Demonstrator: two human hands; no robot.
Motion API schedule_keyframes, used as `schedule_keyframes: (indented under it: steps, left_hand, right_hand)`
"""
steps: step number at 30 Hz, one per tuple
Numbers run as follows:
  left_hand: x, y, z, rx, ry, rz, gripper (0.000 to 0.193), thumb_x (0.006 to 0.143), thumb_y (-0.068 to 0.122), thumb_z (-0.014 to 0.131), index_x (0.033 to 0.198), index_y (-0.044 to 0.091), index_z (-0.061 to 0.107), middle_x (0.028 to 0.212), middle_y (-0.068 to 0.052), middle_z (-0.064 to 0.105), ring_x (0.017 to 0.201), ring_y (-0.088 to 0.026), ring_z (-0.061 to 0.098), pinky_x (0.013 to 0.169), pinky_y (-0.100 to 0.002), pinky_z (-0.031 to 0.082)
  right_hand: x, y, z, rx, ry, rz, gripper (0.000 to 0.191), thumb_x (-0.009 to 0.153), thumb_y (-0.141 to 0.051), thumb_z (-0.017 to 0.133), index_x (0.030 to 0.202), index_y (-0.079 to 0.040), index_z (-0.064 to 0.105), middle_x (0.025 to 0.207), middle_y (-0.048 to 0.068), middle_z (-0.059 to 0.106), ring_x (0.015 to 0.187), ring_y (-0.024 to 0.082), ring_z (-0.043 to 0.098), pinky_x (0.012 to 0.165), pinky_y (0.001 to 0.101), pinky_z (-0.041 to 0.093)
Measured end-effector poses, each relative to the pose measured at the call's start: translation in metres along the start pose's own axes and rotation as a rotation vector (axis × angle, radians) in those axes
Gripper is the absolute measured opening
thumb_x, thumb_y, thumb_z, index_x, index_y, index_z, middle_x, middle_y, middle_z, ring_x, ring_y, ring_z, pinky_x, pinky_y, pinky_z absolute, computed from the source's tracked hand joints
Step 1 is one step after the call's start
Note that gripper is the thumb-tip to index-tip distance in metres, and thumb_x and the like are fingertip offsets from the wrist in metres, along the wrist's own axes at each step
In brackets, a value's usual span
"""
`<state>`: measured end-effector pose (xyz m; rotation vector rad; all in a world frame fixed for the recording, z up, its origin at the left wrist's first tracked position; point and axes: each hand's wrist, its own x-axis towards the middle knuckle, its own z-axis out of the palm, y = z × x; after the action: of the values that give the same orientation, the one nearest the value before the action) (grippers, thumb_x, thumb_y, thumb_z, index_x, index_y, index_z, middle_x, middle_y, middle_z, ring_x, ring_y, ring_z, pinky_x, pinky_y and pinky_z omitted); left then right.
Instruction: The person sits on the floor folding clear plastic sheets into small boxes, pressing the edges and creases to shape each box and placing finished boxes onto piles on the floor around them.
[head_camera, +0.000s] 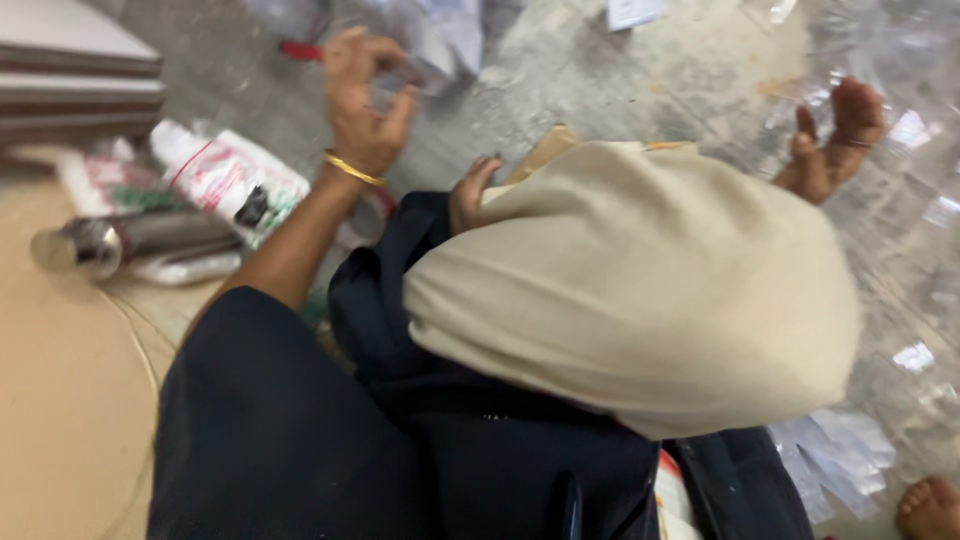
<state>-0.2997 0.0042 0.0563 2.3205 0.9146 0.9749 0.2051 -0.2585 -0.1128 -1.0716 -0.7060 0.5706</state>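
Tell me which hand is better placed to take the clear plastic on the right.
Probably the right hand: it is open, just beside the clear plastic. The left hand is far across and curled on something blurred.

My left hand (365, 95) pinches a small clear plastic bag (400, 78), crumpled and blurred, raised over the grey floor (620, 90), just beyond the beige cloth (640, 290) on my lap.
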Motion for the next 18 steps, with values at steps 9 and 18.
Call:
schedule_keyframes:
  steps: [9,18]
  left_hand:
    - [-0.083,-0.09,-0.065,0.341,-0.278,0.105,0.028,0.087,-0.001,0.069,0.113,0.006,0.061,0.116,-0.016,0.066,0.12,-0.036,0.06,0.117,-0.049,0.038]
    - [-0.1,-0.116,-0.046,0.415,-0.528,0.011,0.035,0.08,0.003,0.068,0.114,0.009,0.063,0.12,-0.014,0.067,0.128,-0.03,0.06,0.123,-0.056,0.025]
  right_hand:
    - [0.005,-0.008,-0.006,0.02,-0.003,0.135,0.065,0.099,0.005,0.072,0.155,-0.013,0.044,0.153,0.012,0.046,0.129,0.028,0.052,0.104,0.0413,0.053]
    - [-0.005,0.004,-0.016,-0.118,0.068,0.124,0.066,0.088,-0.002,0.076,0.147,-0.013,0.049,0.156,0.019,0.032,0.127,0.038,0.05,0.102,0.0448,0.051]
